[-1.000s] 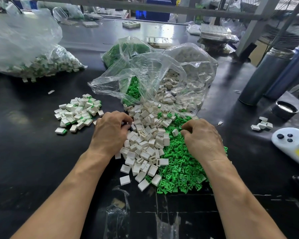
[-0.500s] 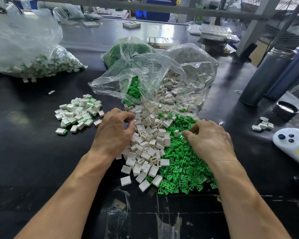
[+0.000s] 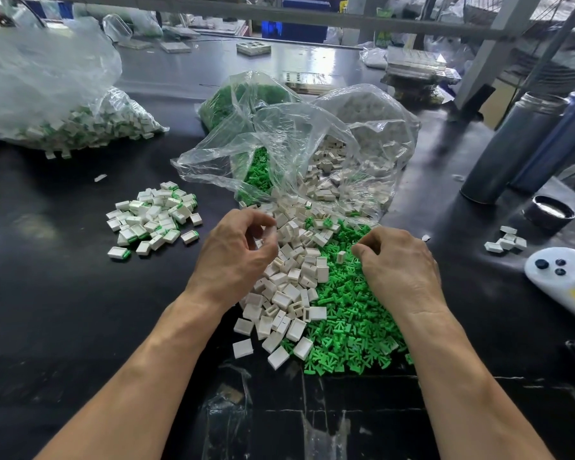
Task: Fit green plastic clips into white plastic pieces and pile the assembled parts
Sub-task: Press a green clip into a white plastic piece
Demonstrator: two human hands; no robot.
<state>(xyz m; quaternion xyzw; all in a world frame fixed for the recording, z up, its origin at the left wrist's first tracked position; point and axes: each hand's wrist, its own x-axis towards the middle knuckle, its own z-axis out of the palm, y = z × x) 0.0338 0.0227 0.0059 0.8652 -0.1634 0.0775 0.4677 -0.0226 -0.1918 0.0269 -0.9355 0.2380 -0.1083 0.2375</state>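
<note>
Loose white pieces [image 3: 289,287] lie heaped at the table's middle, with a spread of green clips [image 3: 349,323] to their right. My left hand [image 3: 236,257] hovers over the white heap, its fingers curled round what looks like a white piece. At the top of the green spread, my right hand [image 3: 399,263] pinches its fingertips together on a green clip that is mostly hidden. One white piece [image 3: 341,256] stands just left of those fingertips. The assembled parts [image 3: 153,217], white with green ends, are piled to the left.
An open clear bag [image 3: 299,151] behind the heaps spills clips and white pieces. A second bag [image 3: 63,104] of parts sits far left. Two metal bottles [image 3: 512,144], a black cap [image 3: 550,210], a few white pieces [image 3: 507,242] and a white controller [image 3: 565,277] stand right.
My left hand has lifted off the white heap and curled its fingers. My right hand has slid slightly right and back, its fingertips closing over the green clips.
</note>
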